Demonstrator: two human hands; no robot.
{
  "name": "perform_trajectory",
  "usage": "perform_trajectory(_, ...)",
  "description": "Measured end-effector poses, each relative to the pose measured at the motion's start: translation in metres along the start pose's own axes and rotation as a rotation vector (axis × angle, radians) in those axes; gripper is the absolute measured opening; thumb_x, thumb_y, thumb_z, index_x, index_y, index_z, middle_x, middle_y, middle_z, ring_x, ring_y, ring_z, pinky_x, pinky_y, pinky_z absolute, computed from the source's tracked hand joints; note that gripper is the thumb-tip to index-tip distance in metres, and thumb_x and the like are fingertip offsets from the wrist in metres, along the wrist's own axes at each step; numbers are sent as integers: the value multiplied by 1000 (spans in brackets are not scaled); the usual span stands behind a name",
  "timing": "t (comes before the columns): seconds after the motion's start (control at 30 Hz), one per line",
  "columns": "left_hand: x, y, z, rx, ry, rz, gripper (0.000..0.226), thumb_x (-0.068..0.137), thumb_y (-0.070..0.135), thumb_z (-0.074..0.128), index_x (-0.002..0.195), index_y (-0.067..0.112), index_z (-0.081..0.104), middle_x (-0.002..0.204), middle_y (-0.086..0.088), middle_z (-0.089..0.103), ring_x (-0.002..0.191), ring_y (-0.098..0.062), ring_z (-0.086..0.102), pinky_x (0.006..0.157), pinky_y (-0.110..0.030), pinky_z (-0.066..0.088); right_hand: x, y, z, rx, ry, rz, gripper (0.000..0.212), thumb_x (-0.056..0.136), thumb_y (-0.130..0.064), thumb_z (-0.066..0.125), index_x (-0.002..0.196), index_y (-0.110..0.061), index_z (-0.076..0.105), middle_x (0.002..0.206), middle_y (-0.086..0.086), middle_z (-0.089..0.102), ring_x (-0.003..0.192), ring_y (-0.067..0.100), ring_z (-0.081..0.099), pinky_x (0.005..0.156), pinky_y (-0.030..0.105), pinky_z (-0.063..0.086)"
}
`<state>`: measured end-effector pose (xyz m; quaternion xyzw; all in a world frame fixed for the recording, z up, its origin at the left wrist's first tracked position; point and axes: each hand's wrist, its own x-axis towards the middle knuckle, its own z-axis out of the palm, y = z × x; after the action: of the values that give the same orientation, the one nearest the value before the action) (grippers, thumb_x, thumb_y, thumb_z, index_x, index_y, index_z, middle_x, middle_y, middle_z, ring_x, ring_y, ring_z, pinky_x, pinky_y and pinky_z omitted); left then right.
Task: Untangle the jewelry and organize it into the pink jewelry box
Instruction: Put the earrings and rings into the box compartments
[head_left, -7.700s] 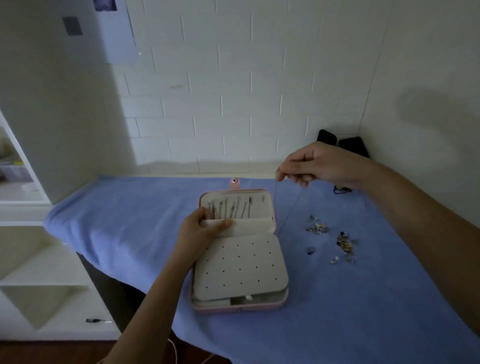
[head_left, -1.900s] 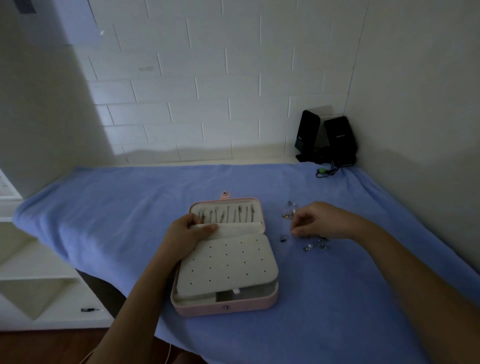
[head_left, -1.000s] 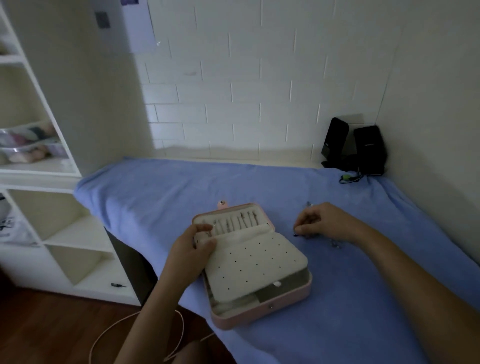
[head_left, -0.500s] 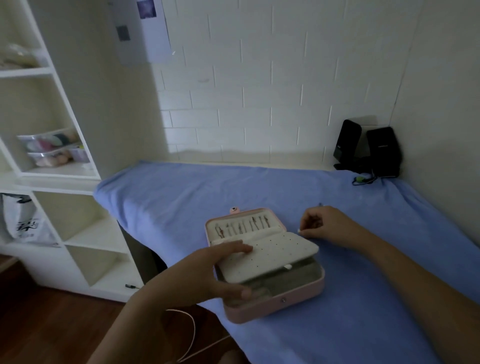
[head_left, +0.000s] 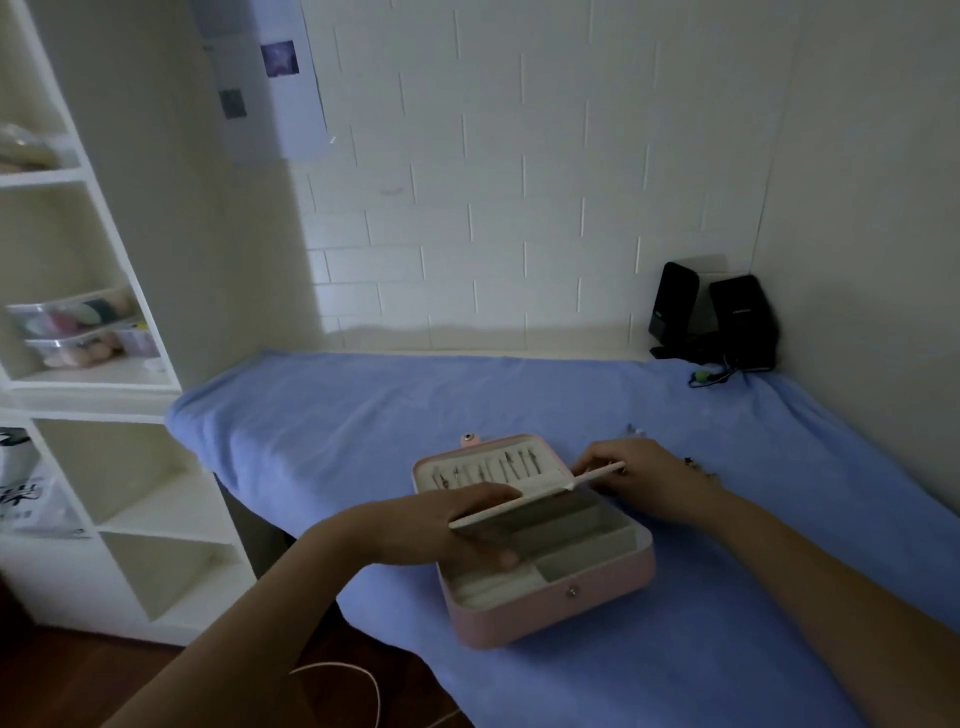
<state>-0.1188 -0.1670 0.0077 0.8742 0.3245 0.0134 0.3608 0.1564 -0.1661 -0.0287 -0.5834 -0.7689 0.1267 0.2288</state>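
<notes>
Gripping the thin white perforated panel (head_left: 524, 501) raised edge-on, thumb beneath, the left hand (head_left: 441, 519) hovers over the open pink rectangular jewelry box (head_left: 550, 603). The right hand (head_left: 644, 478) lies just beyond, near small loose metal jewelry (head_left: 698, 464); its grasp cannot be told. Risk: the box sits near the blue towel's (head_left: 363, 415) front-left edge, so a shove could drop it. Open towel lies rightward.

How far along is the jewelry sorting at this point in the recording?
Done: a row of chains sits in the pink jewelry box lid. In hand: the left hand lifts the perforated panel, exposing the lower compartments; the right hand rests beside the box, its contents unclear. Left: small loose pieces on the blue cloth to sort.
</notes>
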Motion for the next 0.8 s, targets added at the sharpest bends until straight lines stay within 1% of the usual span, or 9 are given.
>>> perform_trajectory(0.1,1,4,-1,-89,34,-7,48,82,54,58,127,42,45,128,17,52,116,-1,51,99,-25,43,0,-2,4,-41,1,-4,17,91,-8,49,80,-11,63,75,6,63,66,22,55,61,34,42)
perform_trajectory(0.2,1,7,-4,-367,173,-8,23,88,50,56,106,36,55,100,17,66,89,6,62,81,-16,49,-2,-5,4,-32,59,18,34,90,-4,47,62,-22,41,57,2,44,51,14,37,51,27,29)
perform_trajectory(0.3,11,-5,-9,-510,472,-155,64,68,73,57,111,26,61,110,3,65,96,-11,64,88,-29,52,-5,-9,4,16,30,48,18,95,-8,47,91,-24,55,74,-1,60,63,13,52,60,26,42)
perform_trajectory(0.37,20,-15,-10,-387,757,-260,58,75,58,63,113,14,60,109,-3,65,94,-17,63,82,-30,51,-6,-9,3,64,23,56,12,96,-11,48,100,-21,53,83,-3,63,72,11,58,65,24,46)
perform_trajectory(0.43,26,-28,-6,-242,899,-294,55,80,42,68,123,12,52,118,-5,59,104,-22,58,84,-30,47,-6,-9,3,105,40,59,10,94,-10,51,98,-19,52,83,-4,65,75,13,61,67,25,48)
perform_trajectory(0.5,30,-40,-3,-213,875,-347,65,82,36,69,136,13,40,135,-4,48,121,-24,49,94,-31,40,-6,-9,3,151,80,56,11,92,-10,56,95,-20,54,79,-5,67,73,13,63,68,26,50)
perform_trajectory(0.57,34,-50,-5,-203,780,-430,66,84,38,66,138,12,38,140,-5,45,125,-24,45,98,-32,37,-4,-8,3,208,124,59,15,90,-8,60,94,-23,57,79,-8,68,71,2,64,65,15,50)
perform_trajectory(0.7,44,-49,-24,-173,659,-529,40,86,43,61,109,9,61,113,-12,59,106,-26,57,84,-30,42,1,-10,0,354,198,43,18,85,0,64,89,-17,65,86,-1,70,75,-6,65,71,10,50)
perform_trajectory(0.8,51,-45,-33,-141,630,-585,59,84,57,56,114,7,60,117,-14,59,108,-30,56,83,-33,43,1,-15,-1,423,214,26,19,84,2,65,85,-17,67,88,4,72,77,3,68,71,16,54)
